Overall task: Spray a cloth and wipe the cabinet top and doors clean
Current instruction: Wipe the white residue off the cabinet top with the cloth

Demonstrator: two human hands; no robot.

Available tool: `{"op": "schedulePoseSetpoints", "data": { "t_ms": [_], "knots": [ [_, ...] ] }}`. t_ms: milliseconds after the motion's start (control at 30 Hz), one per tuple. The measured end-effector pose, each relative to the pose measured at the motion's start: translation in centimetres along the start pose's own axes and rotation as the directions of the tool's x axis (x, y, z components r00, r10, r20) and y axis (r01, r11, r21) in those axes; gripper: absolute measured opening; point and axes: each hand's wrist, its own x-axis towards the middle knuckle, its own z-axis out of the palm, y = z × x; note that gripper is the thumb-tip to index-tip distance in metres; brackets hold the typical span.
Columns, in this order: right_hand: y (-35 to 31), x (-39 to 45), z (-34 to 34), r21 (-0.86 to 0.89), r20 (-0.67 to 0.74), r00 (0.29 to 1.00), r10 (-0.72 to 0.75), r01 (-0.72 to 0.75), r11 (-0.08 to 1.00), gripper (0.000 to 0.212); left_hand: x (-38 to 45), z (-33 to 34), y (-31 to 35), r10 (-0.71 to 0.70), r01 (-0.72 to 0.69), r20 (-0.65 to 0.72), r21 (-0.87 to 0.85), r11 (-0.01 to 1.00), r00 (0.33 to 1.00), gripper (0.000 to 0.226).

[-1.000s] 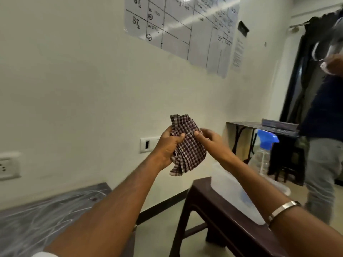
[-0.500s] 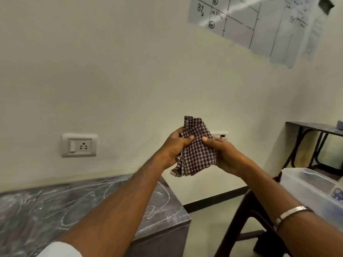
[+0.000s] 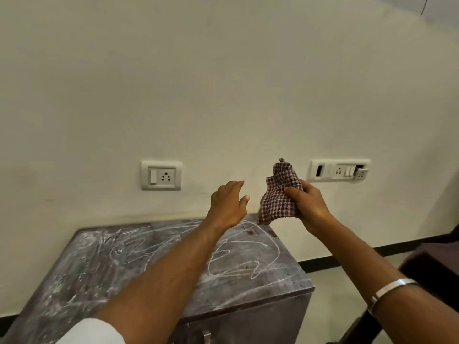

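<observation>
**Cloth in right hand above cabinet**

Checked cloth (image 3: 280,194) bunched, held in the air over the far right corner of the cabinet top (image 3: 159,259), not touching it. Right hand (image 3: 306,202) grips it, fingers and thumb curled round the fabric. Left hand (image 3: 228,204) just beside the cloth, apart from it, fingers spread and relaxed, holding nothing. Cabinet top dark, covered in white chalk-like scribbles. Silver bangle (image 3: 391,290) on right forearm. Wall socket (image 3: 161,175) behind, switch panel (image 3: 339,170) to its right.
</observation>
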Motion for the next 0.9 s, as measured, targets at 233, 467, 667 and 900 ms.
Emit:
{"op": "schedulePoseSetpoints", "data": {
  "t_ms": [233,467,667,900],
  "knots": [
    [5.0,3.0,0.3,-0.471,-0.094,0.972,-0.216,0.148,0.870,0.040,-1.1,4.8,-5.3,-0.046,0.030,0.128,0.127,0.991,0.991,0.057],
    [10.7,7.6,1.1,-0.805,0.115,0.911,-0.395,0.318,0.500,0.044,-0.5,9.0,-9.2,-0.129,0.075,0.240,0.220,0.973,0.962,0.059],
    [15.6,11.1,3.0,-0.927,0.296,0.915,-0.275,0.345,0.150,0.051,1.0,10.9,-11.1,-0.174,0.106,0.251,0.263,0.959,0.952,0.061],
    [18.9,12.5,5.7,-0.897,0.368,0.916,-0.162,0.395,0.199,0.052,1.2,12.1,-12.5,-0.208,0.121,0.295,0.287,0.950,0.933,0.063]
  ]
}}
